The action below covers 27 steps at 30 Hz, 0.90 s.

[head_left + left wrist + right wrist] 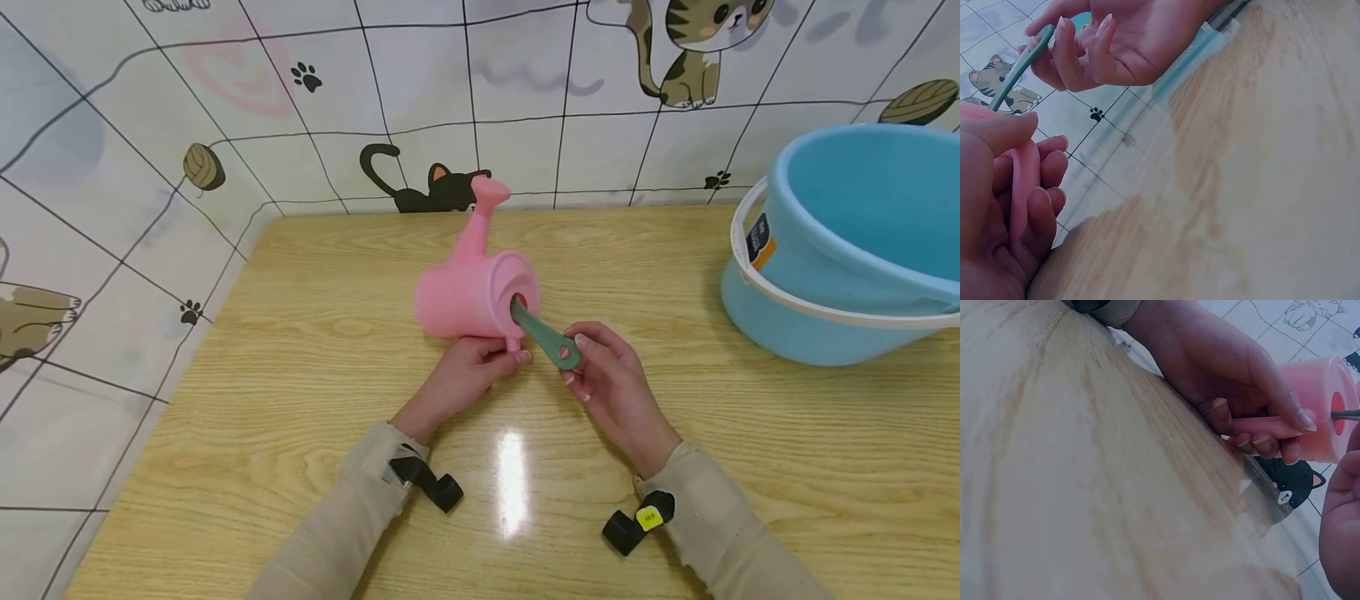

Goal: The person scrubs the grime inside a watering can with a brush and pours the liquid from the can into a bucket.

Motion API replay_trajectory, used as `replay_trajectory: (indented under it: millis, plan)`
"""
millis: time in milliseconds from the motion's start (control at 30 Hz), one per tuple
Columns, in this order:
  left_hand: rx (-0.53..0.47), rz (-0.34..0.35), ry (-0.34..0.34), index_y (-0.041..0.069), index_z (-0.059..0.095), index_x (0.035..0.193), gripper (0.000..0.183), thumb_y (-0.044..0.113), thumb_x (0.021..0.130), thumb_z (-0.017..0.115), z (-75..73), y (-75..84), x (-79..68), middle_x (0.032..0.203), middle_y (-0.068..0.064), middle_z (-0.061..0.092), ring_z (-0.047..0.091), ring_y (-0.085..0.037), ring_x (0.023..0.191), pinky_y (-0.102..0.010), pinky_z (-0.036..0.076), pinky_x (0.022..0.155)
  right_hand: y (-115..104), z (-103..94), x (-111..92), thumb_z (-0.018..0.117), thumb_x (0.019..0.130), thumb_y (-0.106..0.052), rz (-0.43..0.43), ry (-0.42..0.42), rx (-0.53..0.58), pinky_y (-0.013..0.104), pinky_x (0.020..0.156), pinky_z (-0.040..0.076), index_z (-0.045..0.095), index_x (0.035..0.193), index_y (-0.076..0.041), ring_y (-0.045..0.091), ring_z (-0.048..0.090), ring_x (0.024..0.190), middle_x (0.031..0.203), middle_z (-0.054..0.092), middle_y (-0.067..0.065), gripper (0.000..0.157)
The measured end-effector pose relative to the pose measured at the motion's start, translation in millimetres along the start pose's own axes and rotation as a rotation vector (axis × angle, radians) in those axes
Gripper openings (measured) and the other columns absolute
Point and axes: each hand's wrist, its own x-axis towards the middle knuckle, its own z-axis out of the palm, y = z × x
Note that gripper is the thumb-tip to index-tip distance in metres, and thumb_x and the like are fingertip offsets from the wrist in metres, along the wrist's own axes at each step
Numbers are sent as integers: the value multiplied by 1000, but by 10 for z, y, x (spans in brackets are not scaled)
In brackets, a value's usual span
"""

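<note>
A pink toy watering can (pixel 461 300) is tipped so that its round top opening faces the right hand, its spout pointing to the back. My left hand (pixel 467 367) grips the can's pink handle (pixel 1024 181), with fingers curled round it in both wrist views. A green handle (pixel 543 332) with a hole near its end sticks out of the can's opening. My right hand (pixel 618 390) pinches that outer end between thumb and fingers. Whatever is on the green handle's other end is hidden inside the can.
A light blue bucket (pixel 813 337) with a white carrying handle (pixel 817 307) stands at the right. The wood-grain table (pixel 300 400) meets a white tiled wall (pixel 517 158) with cat drawings at the back and left.
</note>
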Motion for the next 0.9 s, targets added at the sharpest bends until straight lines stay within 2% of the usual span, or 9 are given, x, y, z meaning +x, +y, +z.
replay_trajectory:
  millis: [333, 733, 900]
  plan:
    - [-1, -12, -1, 16, 60, 78, 31, 46, 82, 60, 6, -1, 4, 66, -3, 56, 43, -14, 48, -27, 39, 43, -10, 5, 2, 43, 95, -10, 2, 18, 4, 19, 45, 39, 56, 98, -6, 13, 51, 58, 74, 60, 3, 14]
    - [-11, -5, 2, 14, 60, 78, 28, 42, 83, 60, 8, 15, 2, 65, -4, 55, 43, -14, 47, -27, 39, 43, -6, 4, -2, 42, 95, -12, -2, 30, -33, 19, 46, 38, 56, 97, -7, 13, 50, 58, 74, 59, 2, 15]
    - [-17, -8, 2, 15, 60, 79, 28, 42, 83, 60, 8, 19, -1, 66, -4, 55, 43, -13, 47, -26, 39, 44, -12, 8, -2, 42, 95, -11, 0, 22, -15, 19, 46, 39, 55, 98, -5, 14, 51, 60, 75, 59, 3, 14]
